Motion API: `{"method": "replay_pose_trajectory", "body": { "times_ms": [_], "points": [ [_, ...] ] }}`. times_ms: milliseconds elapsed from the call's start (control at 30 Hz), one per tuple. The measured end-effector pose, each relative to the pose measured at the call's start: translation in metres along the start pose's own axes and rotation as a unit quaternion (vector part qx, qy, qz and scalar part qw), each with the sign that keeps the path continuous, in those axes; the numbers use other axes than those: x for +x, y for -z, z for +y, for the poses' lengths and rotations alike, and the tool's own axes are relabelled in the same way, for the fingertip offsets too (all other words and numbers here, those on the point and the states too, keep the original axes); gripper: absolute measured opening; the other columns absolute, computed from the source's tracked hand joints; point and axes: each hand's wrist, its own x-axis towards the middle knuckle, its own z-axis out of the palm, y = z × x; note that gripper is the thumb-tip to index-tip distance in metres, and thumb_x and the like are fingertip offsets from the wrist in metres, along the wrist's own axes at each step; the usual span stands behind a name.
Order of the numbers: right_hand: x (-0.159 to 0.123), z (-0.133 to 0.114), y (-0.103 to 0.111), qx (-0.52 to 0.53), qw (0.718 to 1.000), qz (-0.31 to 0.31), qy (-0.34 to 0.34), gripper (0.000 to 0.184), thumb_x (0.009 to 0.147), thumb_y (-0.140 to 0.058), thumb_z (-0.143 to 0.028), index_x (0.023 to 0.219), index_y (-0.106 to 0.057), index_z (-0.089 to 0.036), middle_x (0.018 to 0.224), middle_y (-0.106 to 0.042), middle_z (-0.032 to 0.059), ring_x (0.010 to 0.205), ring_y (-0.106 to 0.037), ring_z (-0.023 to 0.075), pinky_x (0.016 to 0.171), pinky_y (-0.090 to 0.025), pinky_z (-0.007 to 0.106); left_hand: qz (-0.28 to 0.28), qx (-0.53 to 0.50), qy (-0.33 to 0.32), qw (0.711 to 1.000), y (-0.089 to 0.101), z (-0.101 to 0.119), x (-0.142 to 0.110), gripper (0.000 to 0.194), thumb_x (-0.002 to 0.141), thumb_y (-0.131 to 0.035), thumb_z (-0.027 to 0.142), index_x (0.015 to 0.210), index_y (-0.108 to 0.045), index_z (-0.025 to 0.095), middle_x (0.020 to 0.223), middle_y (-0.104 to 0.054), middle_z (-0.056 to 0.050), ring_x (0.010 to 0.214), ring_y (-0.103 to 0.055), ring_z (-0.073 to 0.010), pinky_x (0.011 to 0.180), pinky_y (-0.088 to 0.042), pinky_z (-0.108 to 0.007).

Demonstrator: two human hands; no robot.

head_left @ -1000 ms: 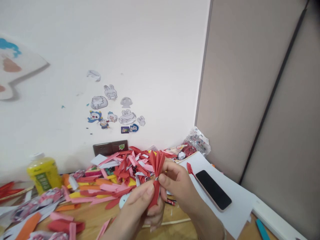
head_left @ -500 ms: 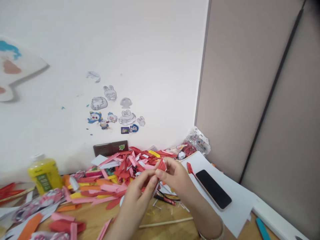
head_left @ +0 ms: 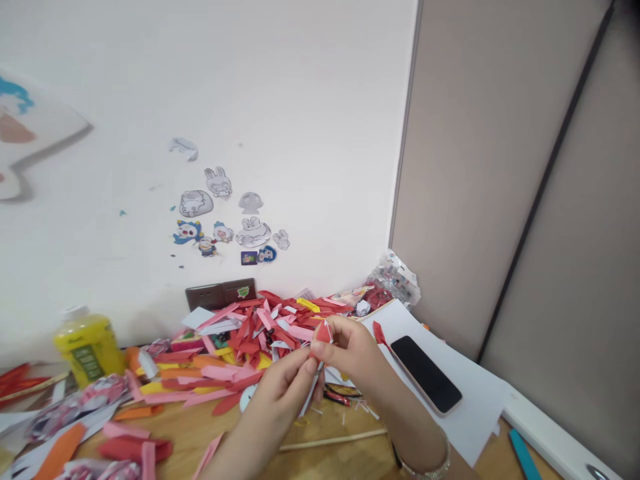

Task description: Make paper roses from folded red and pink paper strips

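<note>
Both hands meet over the front of the table. A small piece of folded red paper point(head_left: 324, 331) with a white edge shows between my right thumb and fingers. My right hand point(head_left: 347, 343) is closed in a pinch on it. My left hand point(head_left: 287, 387) is closed as well, its thumb and fingertips touching the paper's lower end. A thin pale strip point(head_left: 310, 390) hangs below the fingers; what it belongs to is hidden. Behind the hands lies a heap of folded paper pieces point(head_left: 250, 333), mostly red and pink.
A black phone point(head_left: 426, 373) lies on white paper sheets point(head_left: 475, 413) at right. A thin wooden stick point(head_left: 333, 440) crosses the table in front. A yellow bottle point(head_left: 90, 347) stands at left. Cartoon cutouts point(head_left: 253, 231) are stuck on the wall. A teal strip point(head_left: 524, 453) lies at lower right.
Both hands stay together on the red paper, with the left hand shifted slightly lower. More of the pale strip shows beneath them. The view has moved slightly.
</note>
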Motion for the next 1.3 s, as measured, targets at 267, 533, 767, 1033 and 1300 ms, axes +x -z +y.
{"method": "replay_pose_trajectory", "body": {
  "times_ms": [267, 533, 767, 1033, 1300],
  "points": [
    [0.000, 0.005, -0.002, -0.023, 1.000, 0.015, 0.005, 0.024, 0.075, -0.061, -0.035, 0.066, -0.045, -0.019, 0.060, -0.043, -0.0051, 0.056, -0.044, 0.0101, 0.052, -0.037, 0.021, -0.001, -0.021, 0.015, 1.000, 0.002, -0.004, 0.003, 0.035, 0.080, -0.044, 0.048, 0.060, -0.048, 0.019, 0.047, -0.038, 0.007, 0.045, -0.028, -0.0095, 0.045, -0.022, -0.021],
    [0.002, 0.004, 0.006, 0.026, 0.999, -0.017, 0.031, 0.024, 0.078, -0.061, -0.038, 0.086, -0.058, -0.016, 0.070, -0.056, -0.0008, 0.066, -0.054, 0.0133, 0.061, -0.045, 0.025, 0.078, 0.008, 0.003, 0.997, 0.006, 0.000, -0.007, 0.029, 0.076, -0.053, 0.047, 0.071, -0.065, 0.021, 0.061, -0.061, -0.002, 0.056, -0.053, -0.0161, 0.049, -0.041, -0.024],
    [0.004, 0.012, 0.013, -0.174, 0.969, 0.079, 0.158, 0.036, 0.076, -0.063, -0.022, 0.112, -0.058, -0.023, 0.102, -0.062, 0.0049, 0.072, -0.057, 0.0143, 0.071, -0.048, 0.029, 0.039, -0.018, -0.001, 0.999, 0.010, -0.004, -0.001, 0.040, 0.070, -0.064, 0.042, 0.103, -0.066, 0.020, 0.091, -0.071, -0.007, 0.085, -0.063, -0.0224, 0.074, -0.052, -0.033],
    [0.000, -0.004, 0.020, -0.336, 0.898, 0.081, 0.273, 0.015, 0.083, -0.058, -0.028, 0.093, -0.058, -0.018, 0.092, -0.065, 0.0078, 0.086, -0.057, 0.0202, 0.079, -0.044, 0.035, 0.128, -0.040, 0.019, 0.991, 0.017, -0.010, 0.002, 0.041, 0.068, -0.067, 0.038, 0.103, -0.064, 0.017, 0.095, -0.070, -0.008, 0.088, -0.064, -0.0227, 0.072, -0.053, -0.033],
    [-0.001, -0.006, 0.020, -0.395, 0.873, -0.013, 0.284, 0.015, 0.090, -0.049, -0.029, 0.088, -0.058, -0.017, 0.085, -0.065, 0.0064, 0.080, -0.054, 0.0192, 0.074, -0.041, 0.031, 0.081, 0.024, -0.022, 0.996, 0.015, -0.012, 0.003, 0.037, 0.072, -0.060, 0.033, 0.105, -0.065, 0.015, 0.097, -0.072, -0.010, 0.091, -0.065, -0.0253, 0.082, -0.052, -0.040]
  ]
}}
